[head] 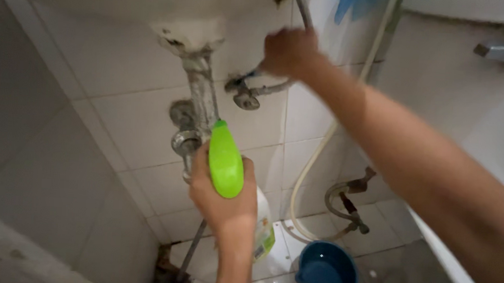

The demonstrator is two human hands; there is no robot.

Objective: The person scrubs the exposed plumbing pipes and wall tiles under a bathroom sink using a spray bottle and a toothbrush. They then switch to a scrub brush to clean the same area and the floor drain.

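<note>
The left hand [222,199] grips a green-topped spray bottle [226,164] near the sink drainpipe [202,94]; the right hand [289,51], farther right, closes on a small brush [247,75] at the wall valve [246,97].

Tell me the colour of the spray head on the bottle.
Bright green spray head, seen in the head view.

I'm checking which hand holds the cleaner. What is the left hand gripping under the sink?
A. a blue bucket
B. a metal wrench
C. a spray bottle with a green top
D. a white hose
C: the left hand wraps around the spray bottle with a green top, held up by the drain pipe.
</note>
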